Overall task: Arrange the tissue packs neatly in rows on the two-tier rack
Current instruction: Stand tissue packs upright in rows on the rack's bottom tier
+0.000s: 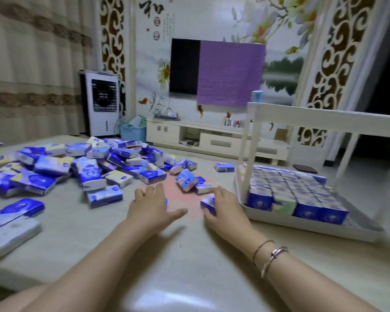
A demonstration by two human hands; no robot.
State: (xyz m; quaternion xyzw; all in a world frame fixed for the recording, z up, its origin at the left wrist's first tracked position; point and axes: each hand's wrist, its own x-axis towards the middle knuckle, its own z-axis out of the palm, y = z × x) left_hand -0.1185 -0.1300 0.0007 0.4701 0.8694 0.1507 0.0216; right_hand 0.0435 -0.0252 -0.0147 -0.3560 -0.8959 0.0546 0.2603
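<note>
A big heap of blue-and-white tissue packs (81, 167) lies loose on the pale table surface at the left and middle. The white two-tier rack (302, 226) stands at the right; its lower tier holds tight rows of upright tissue packs (297, 192), and its upper shelf (324, 122) looks bare apart from a small blue thing at its far corner. My right hand (225, 208) grips one tissue pack (208, 202) just left of the rack. My left hand (151, 203) rests palm down, fingers spread; a sliver of blue shows under it.
A few stray packs (189, 180) lie just beyond my hands, one more (224, 167) farther back. A white flat case (9, 235) sits at the left edge. Beyond the table stand a low TV cabinet (212, 140), a white air cooler (103, 104) and a blue bin (133, 132).
</note>
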